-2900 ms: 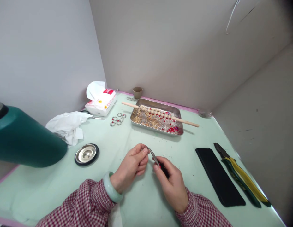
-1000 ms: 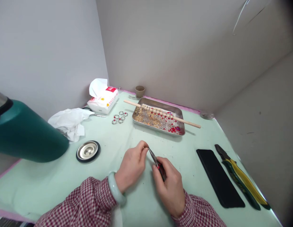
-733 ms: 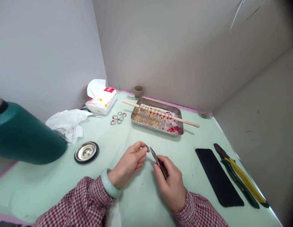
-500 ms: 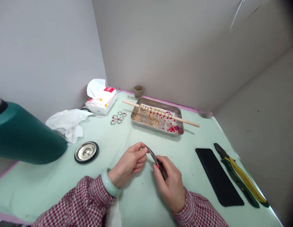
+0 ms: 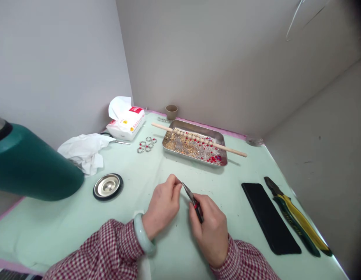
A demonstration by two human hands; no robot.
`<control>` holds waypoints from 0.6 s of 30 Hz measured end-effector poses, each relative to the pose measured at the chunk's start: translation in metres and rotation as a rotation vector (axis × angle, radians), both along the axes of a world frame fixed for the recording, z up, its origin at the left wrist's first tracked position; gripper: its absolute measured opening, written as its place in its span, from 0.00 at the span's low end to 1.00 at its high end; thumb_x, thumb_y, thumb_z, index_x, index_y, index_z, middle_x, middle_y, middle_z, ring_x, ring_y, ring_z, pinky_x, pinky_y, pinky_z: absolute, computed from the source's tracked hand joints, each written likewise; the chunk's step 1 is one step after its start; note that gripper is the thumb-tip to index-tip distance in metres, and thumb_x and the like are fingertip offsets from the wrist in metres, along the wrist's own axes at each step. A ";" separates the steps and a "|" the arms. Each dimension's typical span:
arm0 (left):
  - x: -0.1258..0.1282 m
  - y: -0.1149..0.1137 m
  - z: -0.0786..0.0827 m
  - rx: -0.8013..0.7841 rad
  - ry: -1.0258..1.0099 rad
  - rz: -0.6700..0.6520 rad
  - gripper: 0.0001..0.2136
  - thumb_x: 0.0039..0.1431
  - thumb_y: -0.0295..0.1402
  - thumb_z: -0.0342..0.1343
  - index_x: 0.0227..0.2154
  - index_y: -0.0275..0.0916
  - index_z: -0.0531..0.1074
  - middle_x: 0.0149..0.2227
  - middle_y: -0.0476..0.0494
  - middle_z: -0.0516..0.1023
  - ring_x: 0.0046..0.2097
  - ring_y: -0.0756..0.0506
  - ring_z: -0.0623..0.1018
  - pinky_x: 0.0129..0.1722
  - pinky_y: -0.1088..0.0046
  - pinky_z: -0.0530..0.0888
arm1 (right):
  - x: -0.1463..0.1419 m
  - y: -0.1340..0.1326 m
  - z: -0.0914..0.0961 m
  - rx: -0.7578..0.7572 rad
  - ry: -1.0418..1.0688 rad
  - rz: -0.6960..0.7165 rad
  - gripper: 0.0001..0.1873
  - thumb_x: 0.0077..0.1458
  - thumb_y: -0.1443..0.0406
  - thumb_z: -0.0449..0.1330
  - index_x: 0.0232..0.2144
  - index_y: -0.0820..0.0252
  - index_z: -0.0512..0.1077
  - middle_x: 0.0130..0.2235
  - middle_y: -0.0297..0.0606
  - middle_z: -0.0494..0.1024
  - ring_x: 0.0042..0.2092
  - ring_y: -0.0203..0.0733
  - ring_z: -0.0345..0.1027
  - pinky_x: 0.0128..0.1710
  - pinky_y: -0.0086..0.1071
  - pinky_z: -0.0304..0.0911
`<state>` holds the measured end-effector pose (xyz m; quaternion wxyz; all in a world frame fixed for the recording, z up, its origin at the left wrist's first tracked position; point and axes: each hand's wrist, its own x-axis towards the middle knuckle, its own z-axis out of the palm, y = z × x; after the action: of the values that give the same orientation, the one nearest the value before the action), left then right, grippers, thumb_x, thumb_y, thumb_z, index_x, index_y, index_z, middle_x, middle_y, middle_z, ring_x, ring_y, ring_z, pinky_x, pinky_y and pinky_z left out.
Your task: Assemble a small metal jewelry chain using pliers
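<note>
My left hand pinches at the tip of the needle-nose pliers, its thumb and forefinger closed; whatever sits between them is too small to make out. The pliers have thin metal jaws and dark handles with a touch of red. Their handles lie in the grip of my right hand, and the jaws point up and left to my left fingertips. Beyond the hands, several small beaded rings with red beads lie on the pale green cloth.
A metal tray of beads has a wooden stick across it. Left stand a green bottle, a round lid, crumpled tissue and a tissue pack. Right lie a black slab and large pliers. A small cup stands behind.
My left hand has turned at the wrist, its knuckles rolling over and its lower fingers now out of sight. The pliers stay at its fingertips, nearly still.
</note>
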<state>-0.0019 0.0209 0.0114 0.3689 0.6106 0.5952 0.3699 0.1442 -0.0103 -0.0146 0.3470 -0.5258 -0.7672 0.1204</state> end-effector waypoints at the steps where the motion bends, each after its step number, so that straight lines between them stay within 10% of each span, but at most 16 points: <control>1: 0.001 -0.002 -0.001 0.010 0.054 0.012 0.07 0.60 0.32 0.44 0.26 0.41 0.60 0.23 0.49 0.66 0.26 0.47 0.66 0.29 0.72 0.56 | -0.001 -0.001 -0.001 0.023 -0.043 -0.015 0.09 0.57 0.69 0.50 0.41 0.62 0.66 0.32 0.40 0.70 0.34 0.42 0.65 0.33 0.33 0.60; 9: 0.000 -0.002 -0.006 0.050 0.143 0.032 0.06 0.60 0.31 0.45 0.28 0.42 0.62 0.20 0.51 0.62 0.22 0.47 0.63 0.27 0.72 0.52 | -0.006 0.000 -0.001 0.040 -0.091 -0.033 0.09 0.57 0.69 0.51 0.41 0.62 0.67 0.32 0.41 0.71 0.35 0.43 0.66 0.34 0.35 0.60; 18: -0.002 0.006 0.007 -0.306 -0.536 -0.087 0.07 0.58 0.36 0.47 0.28 0.39 0.61 0.19 0.56 0.55 0.21 0.53 0.56 0.22 0.77 0.55 | -0.001 0.004 0.003 -0.188 0.274 0.057 0.08 0.57 0.65 0.52 0.39 0.60 0.67 0.34 0.38 0.71 0.33 0.39 0.65 0.33 0.32 0.62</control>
<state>-0.0038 0.0273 0.0185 0.6160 0.4533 0.4989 0.4078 0.1433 -0.0064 -0.0112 0.3941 -0.5125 -0.7127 0.2721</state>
